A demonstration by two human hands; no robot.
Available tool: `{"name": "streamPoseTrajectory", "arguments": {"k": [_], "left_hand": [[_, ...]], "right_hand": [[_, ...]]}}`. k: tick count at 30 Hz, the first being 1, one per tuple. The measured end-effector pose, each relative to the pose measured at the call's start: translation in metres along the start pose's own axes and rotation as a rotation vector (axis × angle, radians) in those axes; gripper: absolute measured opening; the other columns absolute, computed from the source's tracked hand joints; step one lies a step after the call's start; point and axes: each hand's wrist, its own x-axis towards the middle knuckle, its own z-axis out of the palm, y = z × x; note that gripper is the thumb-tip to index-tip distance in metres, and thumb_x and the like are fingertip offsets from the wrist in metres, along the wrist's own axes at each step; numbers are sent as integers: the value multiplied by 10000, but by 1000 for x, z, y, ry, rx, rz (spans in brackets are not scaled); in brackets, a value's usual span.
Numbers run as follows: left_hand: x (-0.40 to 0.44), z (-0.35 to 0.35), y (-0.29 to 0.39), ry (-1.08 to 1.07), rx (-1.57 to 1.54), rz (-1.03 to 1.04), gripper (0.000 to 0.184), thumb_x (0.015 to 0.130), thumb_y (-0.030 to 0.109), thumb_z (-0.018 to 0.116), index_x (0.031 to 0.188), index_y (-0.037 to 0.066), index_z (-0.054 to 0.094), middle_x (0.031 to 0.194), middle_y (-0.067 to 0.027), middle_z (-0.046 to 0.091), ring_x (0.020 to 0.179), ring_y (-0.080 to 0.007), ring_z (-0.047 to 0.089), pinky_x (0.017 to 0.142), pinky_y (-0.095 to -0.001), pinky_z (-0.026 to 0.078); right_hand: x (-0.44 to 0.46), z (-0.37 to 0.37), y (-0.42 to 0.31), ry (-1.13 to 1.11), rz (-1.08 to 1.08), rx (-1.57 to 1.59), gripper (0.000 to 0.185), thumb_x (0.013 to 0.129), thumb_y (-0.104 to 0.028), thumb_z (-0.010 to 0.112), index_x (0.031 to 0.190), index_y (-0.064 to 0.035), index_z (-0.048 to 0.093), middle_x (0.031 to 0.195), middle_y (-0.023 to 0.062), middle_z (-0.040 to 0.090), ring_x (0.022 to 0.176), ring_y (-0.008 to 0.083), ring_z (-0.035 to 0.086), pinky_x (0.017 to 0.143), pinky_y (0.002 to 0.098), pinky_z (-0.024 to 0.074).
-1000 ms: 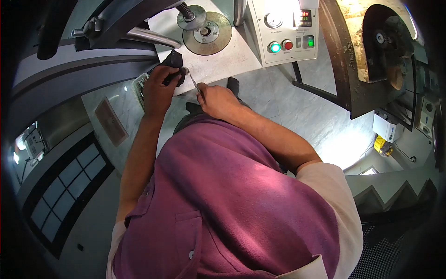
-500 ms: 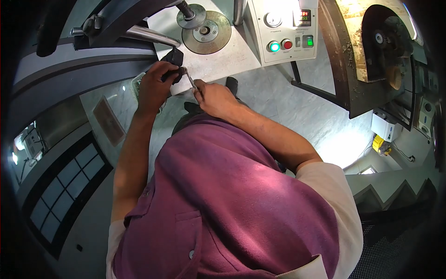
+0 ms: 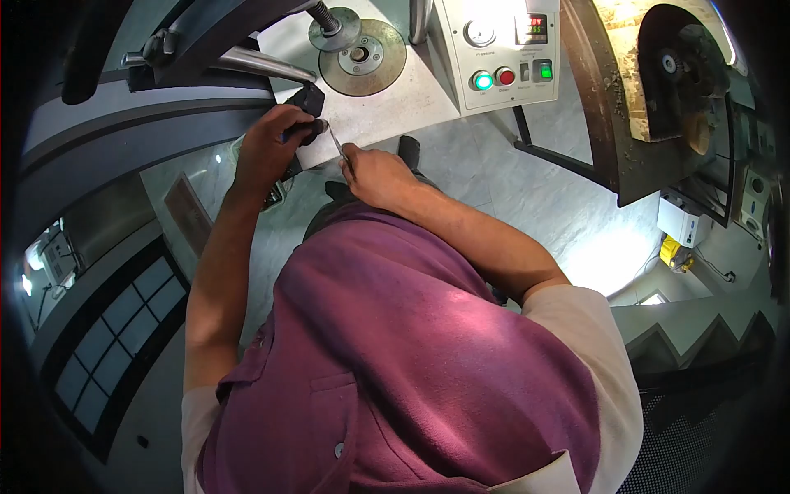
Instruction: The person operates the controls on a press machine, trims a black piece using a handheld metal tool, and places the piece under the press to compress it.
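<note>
At the near left corner of the white work plate [image 3: 383,115], my left hand [image 3: 268,146] grips a small dark cylindrical piece [image 3: 308,132] with a light-coloured end. The fingers are curled round it. My right hand [image 3: 380,176] is closed on a slim metal tool [image 3: 336,143], which points up and left. Its tip is close to the light end of the dark piece; whether they touch I cannot tell. Just above my left hand is a black block [image 3: 309,99] at the end of a steel bar [image 3: 267,63]. A round metal disc [image 3: 362,59] lies on the plate, beyond both hands.
A control box [image 3: 498,62] with a gauge, lit display and buttons stands right of the plate. Further right is a brown machine housing [image 3: 588,99] with a dark opening. Dark frame beams [image 3: 164,128] run along the left. Grey tiled floor [image 3: 469,173] lies below.
My left forearm has swung a little to the left, and the left hand has turned slightly with the dark piece. My right hand keeps nearly the same place. The view has shifted slightly.
</note>
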Motion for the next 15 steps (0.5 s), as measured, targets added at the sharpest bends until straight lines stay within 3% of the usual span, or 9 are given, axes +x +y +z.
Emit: {"name": "streamPoseTrajectory", "arguments": {"k": [9,15], "left_hand": [[-2,2,0,30,-9,-11,237,796,41,736,1028,77,706,1018,-72,684,948,-240,677,827,-328,515],[-6,4,4,75,14,-34,237,795,74,752,1025,75,696,993,-73,685,927,-220,675,817,-317,507]], "right_hand": [[0,-5,-6,51,-7,69,296,976,-251,476,1016,34,545,823,281,664,796,465,656,740,560,506],[2,-1,0,-4,17,33,324,1000,-289,454,1059,15,548,843,278,660,843,473,638,772,562,482]]}}
